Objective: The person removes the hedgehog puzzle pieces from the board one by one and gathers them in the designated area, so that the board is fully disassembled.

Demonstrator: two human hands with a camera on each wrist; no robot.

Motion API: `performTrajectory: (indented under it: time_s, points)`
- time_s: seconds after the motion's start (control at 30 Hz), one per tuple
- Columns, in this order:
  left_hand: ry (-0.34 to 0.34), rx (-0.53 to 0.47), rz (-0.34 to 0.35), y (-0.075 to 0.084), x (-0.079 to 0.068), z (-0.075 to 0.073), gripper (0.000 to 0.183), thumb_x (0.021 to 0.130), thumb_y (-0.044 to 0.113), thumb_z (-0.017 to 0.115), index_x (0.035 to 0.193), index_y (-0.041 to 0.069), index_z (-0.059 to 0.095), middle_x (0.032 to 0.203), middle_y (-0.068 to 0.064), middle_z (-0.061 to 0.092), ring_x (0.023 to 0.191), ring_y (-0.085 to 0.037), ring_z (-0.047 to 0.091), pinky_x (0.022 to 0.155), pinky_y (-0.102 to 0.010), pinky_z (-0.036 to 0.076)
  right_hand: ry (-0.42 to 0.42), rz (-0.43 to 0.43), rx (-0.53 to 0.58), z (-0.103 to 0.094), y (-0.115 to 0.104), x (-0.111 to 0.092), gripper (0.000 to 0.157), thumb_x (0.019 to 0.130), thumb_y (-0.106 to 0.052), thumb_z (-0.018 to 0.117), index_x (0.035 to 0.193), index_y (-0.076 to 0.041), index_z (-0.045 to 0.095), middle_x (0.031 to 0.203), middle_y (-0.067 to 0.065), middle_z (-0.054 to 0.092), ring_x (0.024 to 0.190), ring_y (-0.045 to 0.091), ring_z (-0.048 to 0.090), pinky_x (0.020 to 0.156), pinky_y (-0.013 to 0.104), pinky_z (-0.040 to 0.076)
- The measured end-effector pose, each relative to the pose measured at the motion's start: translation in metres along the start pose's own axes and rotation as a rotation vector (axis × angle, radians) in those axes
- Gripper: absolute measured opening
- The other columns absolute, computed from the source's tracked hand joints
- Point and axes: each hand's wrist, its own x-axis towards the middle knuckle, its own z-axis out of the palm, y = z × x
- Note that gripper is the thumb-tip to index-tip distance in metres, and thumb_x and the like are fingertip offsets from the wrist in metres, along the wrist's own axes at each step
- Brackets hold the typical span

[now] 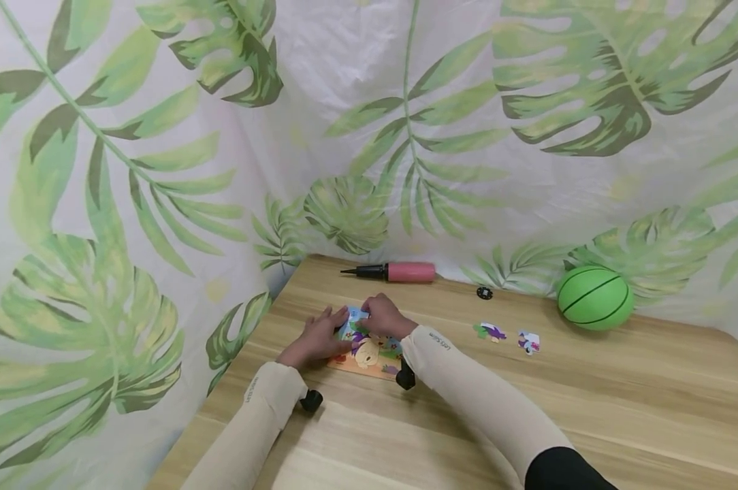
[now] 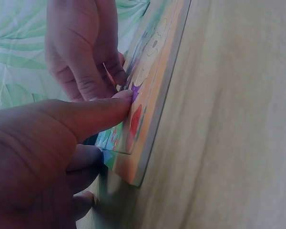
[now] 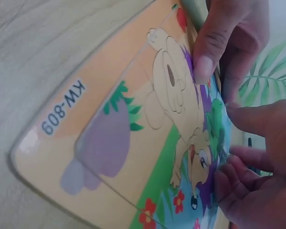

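Note:
A jigsaw puzzle board (image 1: 367, 368) with an orange border and a cartoon figure lies on the wooden table. My left hand (image 1: 317, 339) holds its left side, thumb on the picture and the other fingers along the edge. Over the upper part of the board, my right hand (image 1: 386, 317) pinches a puzzle piece (image 2: 108, 75), mostly hidden by the fingers. The right wrist view shows the board's printed face (image 3: 171, 90) close up, with "KW-809" on the border and both hands meeting at its far side.
Two loose puzzle pieces, one purple and green (image 1: 490, 332) and one with an eye (image 1: 529, 342), lie right of the board. Further back are a pink and black hand pump (image 1: 406, 272), a black round disc (image 1: 484, 292) and a green ball (image 1: 594, 298). A leaf-print curtain (image 1: 369, 136) hangs behind the table.

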Motion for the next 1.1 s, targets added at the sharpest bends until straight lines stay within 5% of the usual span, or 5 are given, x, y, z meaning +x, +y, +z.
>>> performTrajectory:
  time_s: [0.23, 0.47, 0.73, 0.9, 1.1]
  points:
    - [-0.011, 0.000, -0.023, 0.003, -0.001, 0.001, 0.083, 0.089, 0.039, 0.074, 0.154, 0.004, 0.036, 0.166, -0.008, 0.028, 0.156, -0.043, 0.012, 0.121, -0.071, 0.007, 0.063, 0.015, 0.123, -0.002, 0.008, 0.001, 0.017, 0.092, -0.019, 0.073, 0.102, -0.007, 0.067, 0.100, 0.008, 0.067, 0.086, 0.017, 0.060, 0.080, 0.030, 0.053]
    - [-0.014, -0.012, -0.033, 0.008, 0.001, 0.000, 0.082, 0.090, 0.038, 0.074, 0.154, 0.004, 0.036, 0.167, -0.008, 0.026, 0.156, -0.042, 0.011, 0.122, -0.070, 0.006, 0.026, 0.068, 0.297, -0.051, 0.046, -0.016, 0.007, 0.088, -0.006, 0.074, 0.093, -0.002, 0.072, 0.089, 0.012, 0.074, 0.068, 0.019, 0.072, 0.064, 0.030, 0.060]
    - [-0.014, 0.034, -0.020, 0.005, -0.002, -0.007, 0.081, 0.092, 0.041, 0.071, 0.154, 0.003, 0.036, 0.167, -0.008, 0.025, 0.156, -0.042, 0.012, 0.121, -0.070, 0.007, -0.069, 0.179, 0.259, -0.108, 0.119, -0.044, 0.007, 0.094, -0.009, 0.068, 0.095, -0.003, 0.072, 0.087, 0.011, 0.074, 0.067, 0.013, 0.068, 0.059, 0.025, 0.054]
    - [-0.022, 0.047, -0.012, 0.007, -0.001, -0.007, 0.082, 0.091, 0.044, 0.070, 0.155, 0.004, 0.035, 0.167, -0.009, 0.025, 0.155, -0.042, 0.013, 0.121, -0.070, 0.007, -0.109, 0.202, 0.251, -0.113, 0.145, -0.059, 0.010, 0.095, -0.005, 0.063, 0.093, 0.001, 0.072, 0.080, 0.011, 0.073, 0.062, 0.012, 0.061, 0.053, 0.021, 0.044]
    - [-0.037, 0.041, -0.030, 0.009, 0.002, -0.006, 0.082, 0.091, 0.041, 0.071, 0.155, 0.004, 0.033, 0.167, -0.008, 0.023, 0.156, -0.042, 0.012, 0.122, -0.069, 0.008, -0.102, 0.195, 0.122, -0.110, 0.157, -0.061, 0.012, 0.093, -0.008, 0.068, 0.098, 0.000, 0.075, 0.081, 0.010, 0.075, 0.062, 0.009, 0.059, 0.056, 0.020, 0.047]
